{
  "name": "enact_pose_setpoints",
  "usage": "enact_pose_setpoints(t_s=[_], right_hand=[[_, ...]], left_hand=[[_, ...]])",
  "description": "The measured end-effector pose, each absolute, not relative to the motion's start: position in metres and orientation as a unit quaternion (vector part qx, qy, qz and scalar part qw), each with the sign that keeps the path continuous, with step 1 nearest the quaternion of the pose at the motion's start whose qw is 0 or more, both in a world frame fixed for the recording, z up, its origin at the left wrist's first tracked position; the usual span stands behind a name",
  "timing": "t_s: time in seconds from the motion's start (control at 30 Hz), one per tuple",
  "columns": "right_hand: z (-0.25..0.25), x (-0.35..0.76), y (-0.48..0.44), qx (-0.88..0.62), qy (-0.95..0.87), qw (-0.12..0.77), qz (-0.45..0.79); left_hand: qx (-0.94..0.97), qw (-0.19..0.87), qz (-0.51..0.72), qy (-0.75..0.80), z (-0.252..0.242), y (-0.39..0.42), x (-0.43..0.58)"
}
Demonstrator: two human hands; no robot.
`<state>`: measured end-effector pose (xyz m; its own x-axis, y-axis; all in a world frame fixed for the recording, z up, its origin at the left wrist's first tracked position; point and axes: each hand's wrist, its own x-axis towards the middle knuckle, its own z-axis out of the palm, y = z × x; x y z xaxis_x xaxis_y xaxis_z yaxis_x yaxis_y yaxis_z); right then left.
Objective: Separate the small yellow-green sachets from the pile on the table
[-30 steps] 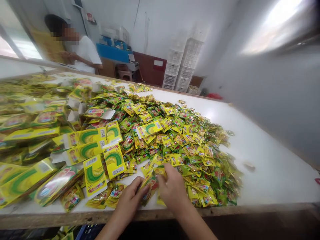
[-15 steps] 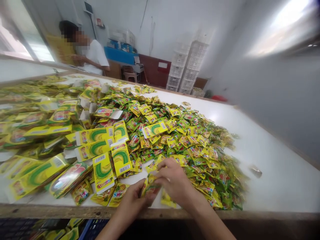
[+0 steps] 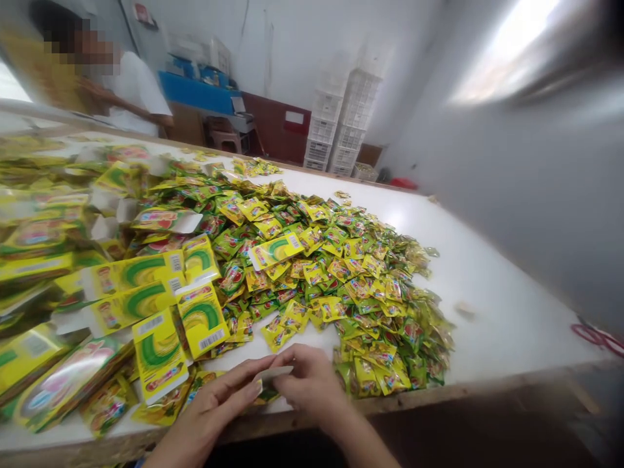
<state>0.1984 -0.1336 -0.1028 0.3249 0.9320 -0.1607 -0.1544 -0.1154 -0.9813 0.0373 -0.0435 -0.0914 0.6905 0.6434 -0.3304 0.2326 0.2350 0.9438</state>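
Note:
Near the table's front edge, my left hand (image 3: 219, 400) is closed round a small carton (image 3: 273, 373), of which mainly a pale flap shows. My right hand (image 3: 312, 383) has its fingers closed on the same carton from the other side, by the flap. Fingers cover most of its body. Just beyond lie a few yellow candy packets (image 3: 285, 325), part of a large heap of green and yellow packets (image 3: 341, 260). To the left are yellow cartons with a green curved print, one standing out at the front (image 3: 160, 356) and another beside it (image 3: 201, 318).
More cartons pile up on the far left (image 3: 39, 234). Red looped handles (image 3: 595, 337) lie at the right edge of the white table (image 3: 492, 273). A co-worker in a white shirt (image 3: 139, 84) is behind the table at left. White crates (image 3: 358, 104) stand stacked by the wall.
My view has swung to the right. Both hands have come together lower, near the table edge, and the carton is turned so its pale flap shows. My right hand has come down beside the flap.

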Motion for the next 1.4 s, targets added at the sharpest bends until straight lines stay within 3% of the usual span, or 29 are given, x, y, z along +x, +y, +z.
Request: enact_pose_setpoints(t_s=[0.17,0.4,0.7,0.93,1.4], right_hand=[[-0.081,0.194,-0.117,-0.587,-0.458,0.589,0.314],[-0.086,0.194,-0.105,-0.586,-0.408,0.607,0.349],[-0.089,0.195,-0.101,-0.580,-0.287,0.614,0.452],[-0.087,0.197,-0.114,-0.600,-0.435,0.598,0.306],[-0.107,0.184,-0.144,-0.578,-0.562,0.571,0.154]], left_hand=[[0.555,0.683,0.242,0.407,-0.094,-0.036,0.038],[0.658,0.525,0.322,0.434,-0.110,-0.034,0.027],[0.737,0.469,0.296,0.386,-0.100,-0.023,0.046],[0.787,0.434,0.321,0.300,-0.108,-0.019,0.032],[0.849,0.371,0.295,0.231,-0.114,-0.027,0.014]])
